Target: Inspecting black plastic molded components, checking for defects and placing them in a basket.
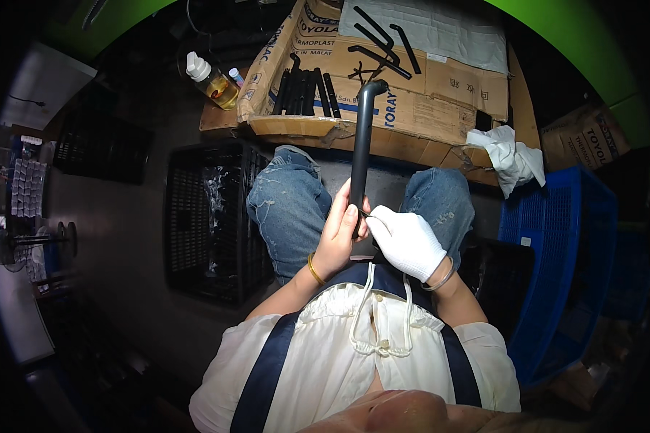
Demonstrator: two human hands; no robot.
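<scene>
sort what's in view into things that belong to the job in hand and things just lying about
Belongs, it seems:
- black tube with a bent end, held in the bare left hand
- gloved right hand, at the tube's lower end
- similar black pieces in the cardboard carton

Probably just lying about:
- bottle of yellow liquid
- crumpled white cloth or paper

free: between bar and right knee | blocked: carton wall ahead

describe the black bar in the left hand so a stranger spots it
Find the cardboard box beyond the knees. Nearer the body, the bare left hand grips a black bar, bent at its far end. Unlike the black pieces in the box, it is held.
</scene>
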